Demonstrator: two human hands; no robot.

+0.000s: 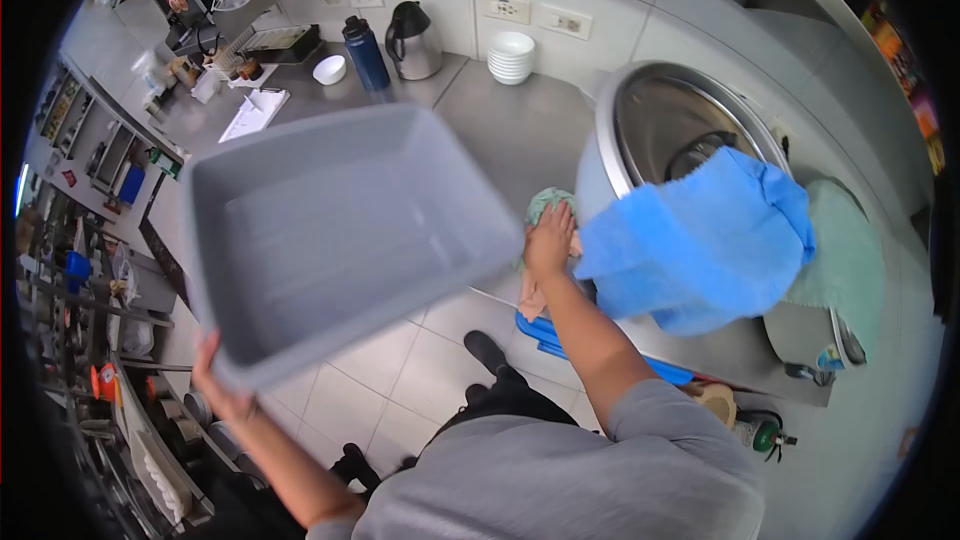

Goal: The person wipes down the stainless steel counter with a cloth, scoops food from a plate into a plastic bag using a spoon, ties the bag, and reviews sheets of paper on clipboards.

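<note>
My left hand (pixel 222 380) grips a grey plastic tub (pixel 340 240) by its near left corner. The tub is held up in the air, tilted so its bare inside faces me, and it looks slightly blurred. My right hand (pixel 550 238) presses on a light green cloth (pixel 550 202) on the steel counter, fingers bent over it. Pinkish cloth (pixel 531 298) shows beside that hand and hangs at the counter's front edge. Right of my hand, a blue cloth (pixel 700 240) drapes over the rim of a large metal bowl (pixel 612 145).
Stacked white bowls (pixel 512 58), a steel jug (pixel 414 42), a blue bottle (pixel 366 55) and a small white bowl (pixel 329 70) stand along the counter's back. A clipboard (pixel 254 114) lies left. A green cloth (pixel 838 250) covers a container at right. Shelves of cookware line the left.
</note>
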